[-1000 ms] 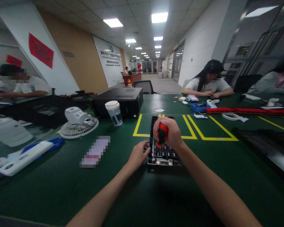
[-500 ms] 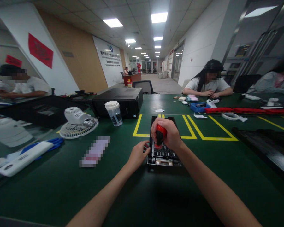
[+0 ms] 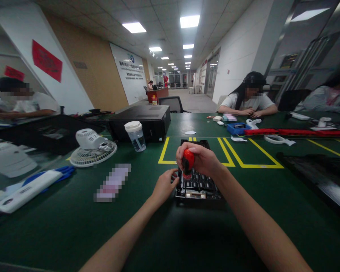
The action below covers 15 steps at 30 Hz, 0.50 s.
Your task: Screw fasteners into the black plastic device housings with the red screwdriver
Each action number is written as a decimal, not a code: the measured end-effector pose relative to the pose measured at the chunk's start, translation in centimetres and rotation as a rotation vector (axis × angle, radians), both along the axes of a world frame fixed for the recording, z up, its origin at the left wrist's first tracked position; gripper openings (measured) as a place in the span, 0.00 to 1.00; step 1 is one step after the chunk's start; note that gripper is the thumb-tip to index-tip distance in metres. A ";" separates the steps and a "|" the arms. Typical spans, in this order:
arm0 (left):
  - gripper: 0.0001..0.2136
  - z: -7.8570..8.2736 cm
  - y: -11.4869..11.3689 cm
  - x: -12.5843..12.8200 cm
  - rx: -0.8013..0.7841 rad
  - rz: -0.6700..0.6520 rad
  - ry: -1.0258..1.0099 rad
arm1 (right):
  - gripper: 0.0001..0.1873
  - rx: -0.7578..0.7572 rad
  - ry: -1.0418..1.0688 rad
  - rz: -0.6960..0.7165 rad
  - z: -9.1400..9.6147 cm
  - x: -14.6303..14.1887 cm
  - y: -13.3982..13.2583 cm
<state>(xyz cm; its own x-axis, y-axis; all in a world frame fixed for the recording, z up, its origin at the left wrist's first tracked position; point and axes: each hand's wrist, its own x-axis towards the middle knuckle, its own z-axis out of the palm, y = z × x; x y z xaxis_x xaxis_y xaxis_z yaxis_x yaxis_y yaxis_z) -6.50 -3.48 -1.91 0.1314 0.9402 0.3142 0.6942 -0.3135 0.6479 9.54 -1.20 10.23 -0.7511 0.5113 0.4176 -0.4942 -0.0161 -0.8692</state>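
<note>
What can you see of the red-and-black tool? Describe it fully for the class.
The tool has a rounded handle, red on top and black below, plastic by its look, with red again at its lower end. It stands roughly upright in the right hand, over the left part of a black case. Whether its tip touches the case cannot be made out.

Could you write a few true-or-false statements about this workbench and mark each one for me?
1. The right hand holds a red-and-black screwdriver. True.
2. The lidded cup stands to the right of the white fan. True.
3. The left hand is on the lidded cup. False: the left hand is at the left edge of the black casing.
4. The blue tray is left of the lidded cup. False: the blue tray is to its right.
5. Both hands are bare. True.
</note>
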 end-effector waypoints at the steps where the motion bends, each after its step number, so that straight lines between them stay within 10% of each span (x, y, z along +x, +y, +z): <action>1: 0.13 -0.1 0.0 0.0 0.001 -0.004 0.000 | 0.12 -0.006 -0.014 0.011 0.0 0.1 0.0; 15: 0.15 0.0 0.0 0.1 -0.025 0.018 -0.002 | 0.08 0.002 -0.052 -0.002 0.3 1.1 0.3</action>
